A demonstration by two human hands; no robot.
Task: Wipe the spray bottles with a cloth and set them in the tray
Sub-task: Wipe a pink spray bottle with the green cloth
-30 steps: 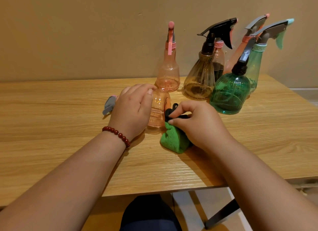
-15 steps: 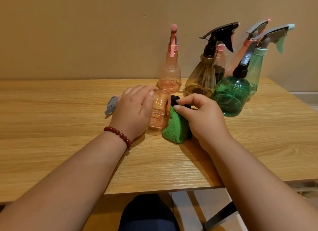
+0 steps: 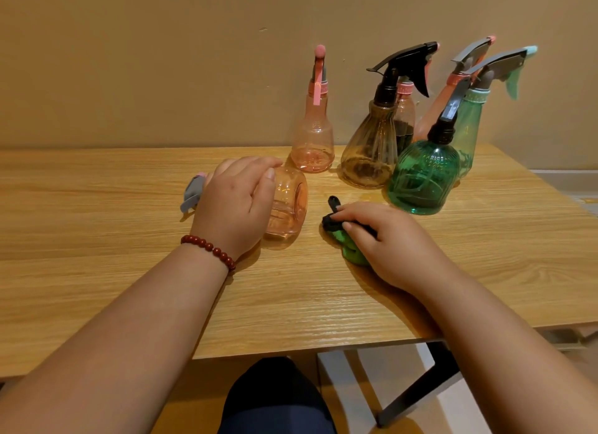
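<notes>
An orange see-through spray bottle [image 3: 289,203] lies on its side on the wooden table [image 3: 97,213], its grey trigger head [image 3: 191,194] pointing left. My left hand [image 3: 234,203] lies over the bottle with its fingers curled on it. A hand's width to the right, my right hand [image 3: 385,239] grips a green and black cloth [image 3: 343,237] that lies on the table, apart from the bottle. No tray is in view.
Several spray bottles stand at the back by the wall: a pink one [image 3: 313,139], a brown one with a black trigger [image 3: 370,148], a round green one [image 3: 420,181], a tall green one [image 3: 470,123] and pink ones behind. The table's front edge [image 3: 307,346] is near me.
My right hand has drawn the cloth away from the lying bottle's base, down and to the right onto the table. My left hand stays on the bottle.
</notes>
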